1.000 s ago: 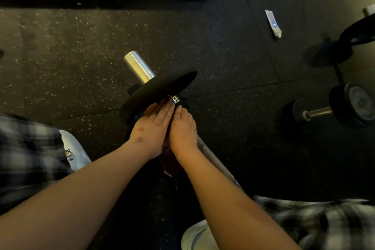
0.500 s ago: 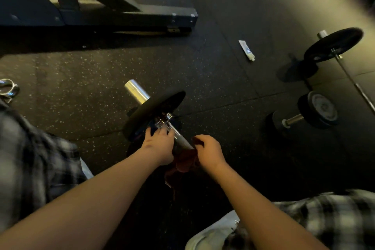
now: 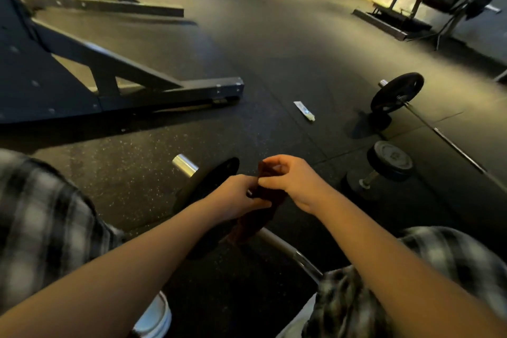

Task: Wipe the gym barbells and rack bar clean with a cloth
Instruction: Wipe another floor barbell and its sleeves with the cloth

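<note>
Where a chrome-sleeved barbell with a black plate (image 3: 208, 186) lies on the black speckled rubber floor (image 3: 123, 173), a dark red cloth (image 3: 253, 221) is held just above its shaft (image 3: 288, 251). The cloth's upper end is pinched between thumb and curled fingers of the right hand (image 3: 292, 182). Its middle is gripped by the left hand (image 3: 237, 197), fingers curled. The lower end hangs down to the shaft; contact cannot be told. A second black-plated barbell (image 3: 396, 96), a black dumbbell (image 3: 384, 167) and a small white tube (image 3: 304, 111) are seen on the floor at right, well apart. A black steel rack base (image 3: 170, 90) is seen at left.
</note>
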